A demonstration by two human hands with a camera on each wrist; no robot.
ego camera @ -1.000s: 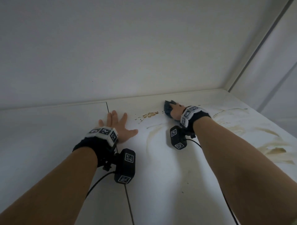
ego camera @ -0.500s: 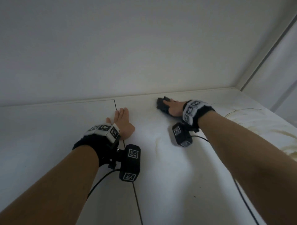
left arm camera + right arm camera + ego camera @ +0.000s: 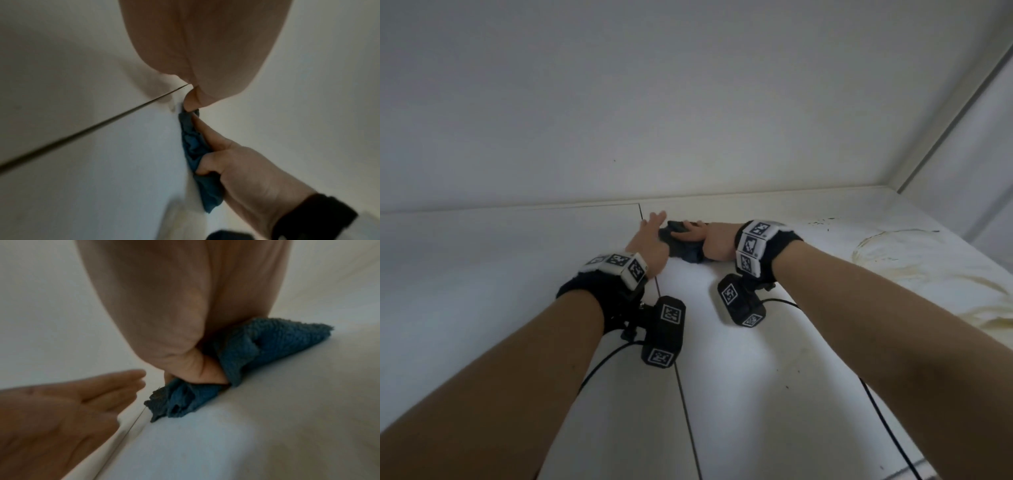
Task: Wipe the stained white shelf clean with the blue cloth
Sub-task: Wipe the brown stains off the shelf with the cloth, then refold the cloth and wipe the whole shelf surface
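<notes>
The right hand (image 3: pixel 709 236) grips the bunched blue cloth (image 3: pixel 685 248) on the white shelf (image 3: pixel 756 377), its long axis running toward the back wall (image 3: pixel 688 102). The left hand (image 3: pixel 649 245), fingers straight, lies beside it.

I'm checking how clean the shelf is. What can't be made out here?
- Shelf under the blue cloth: covered, all views.
- Yellowish stain: cut off by the head view's right edge.
- Right hand fingertips: hidden by cloth, right wrist view.
- Left hand: blurred there.
</notes>
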